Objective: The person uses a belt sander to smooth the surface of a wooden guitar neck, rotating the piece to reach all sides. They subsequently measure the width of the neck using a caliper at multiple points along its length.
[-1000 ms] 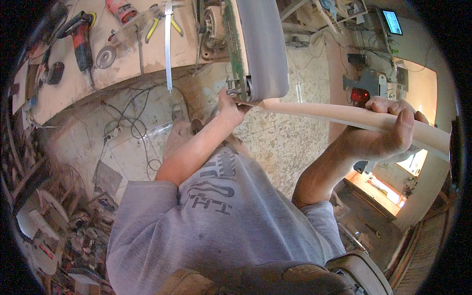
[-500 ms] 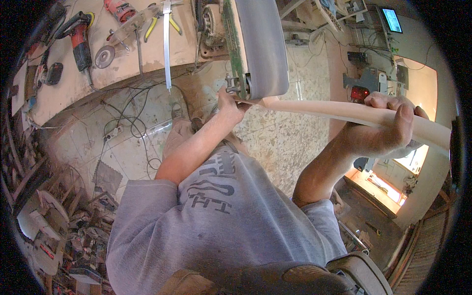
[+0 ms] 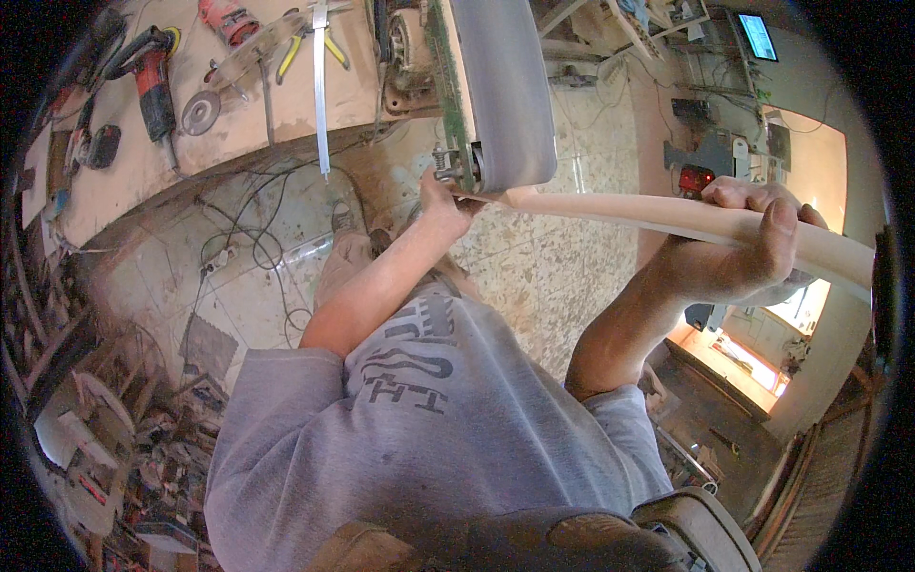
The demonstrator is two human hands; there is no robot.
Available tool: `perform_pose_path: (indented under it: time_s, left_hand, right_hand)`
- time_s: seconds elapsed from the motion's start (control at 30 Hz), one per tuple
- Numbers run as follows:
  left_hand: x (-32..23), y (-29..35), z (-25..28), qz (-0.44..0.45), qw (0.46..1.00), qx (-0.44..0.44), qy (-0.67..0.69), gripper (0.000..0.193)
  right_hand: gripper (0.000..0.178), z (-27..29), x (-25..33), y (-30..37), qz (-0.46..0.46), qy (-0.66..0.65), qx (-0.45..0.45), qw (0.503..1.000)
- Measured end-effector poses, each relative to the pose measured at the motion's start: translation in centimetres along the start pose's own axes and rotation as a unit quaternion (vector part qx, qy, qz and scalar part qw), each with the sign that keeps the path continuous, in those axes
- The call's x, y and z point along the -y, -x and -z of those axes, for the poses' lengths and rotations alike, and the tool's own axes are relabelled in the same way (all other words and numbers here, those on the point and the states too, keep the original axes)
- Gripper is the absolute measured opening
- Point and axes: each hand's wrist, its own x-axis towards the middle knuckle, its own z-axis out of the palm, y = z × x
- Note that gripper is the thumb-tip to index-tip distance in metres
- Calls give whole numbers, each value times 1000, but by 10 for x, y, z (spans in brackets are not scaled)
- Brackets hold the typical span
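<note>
A long, pale, smooth wooden piece (image 3: 610,210) reaches from the middle of the view to the right, narrowing at its left end. My right hand (image 3: 762,229) is wrapped round its thick part, thumb on top. By the narrow end, my left hand (image 3: 445,205) is closed on the wood, its fingertips partly hidden. Just above that end is the rounded lower end of a belt sander's wide grey belt (image 3: 510,105). Whether wood and belt touch, I cannot tell. A green metal frame (image 3: 452,86) with a spring runs along the belt's left side.
A workbench (image 3: 229,143) at the upper left bears an angle grinder (image 3: 152,91), a disc (image 3: 200,112), yellow-handled pliers (image 3: 335,50) and a metal strip (image 3: 320,95). Black cables (image 3: 257,224) lie looped on the tiled floor. Cluttered parts (image 3: 162,477) fill the lower left.
</note>
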Motion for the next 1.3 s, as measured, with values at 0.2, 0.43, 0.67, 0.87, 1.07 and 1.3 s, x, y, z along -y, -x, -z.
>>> perform_pose_path:
  time_s: [0.2, 0.43, 0.67, 0.87, 1.07, 1.3]
  left_hand:
    - [2, -8, 7, -4, 1000, 23, 16, 64]
    - [-1, -10, 9, -11, 1000, 8, -17, 63]
    - [-26, -28, 62, -68, 995, -29, -67, 52]
    - [-59, 70, 117, -171, 982, -82, 3, 38]
    - [-90, 160, 138, -307, 943, 120, 35, 37]
    - [-84, 202, 138, -435, 866, 242, 43, 35]
  right_hand:
    - [47, -1, 2, 2, -1, 4, 10, 1000]
    - [44, -3, 2, 5, -8, -40, -17, 999]
    - [33, 6, -15, 33, -27, -62, 32, 997]
    - [34, 116, -46, 92, -261, -328, 92, 903]
    - [47, 172, -97, 150, -565, -312, -55, 762]
    - [60, 173, -145, 208, -670, -288, -111, 676]
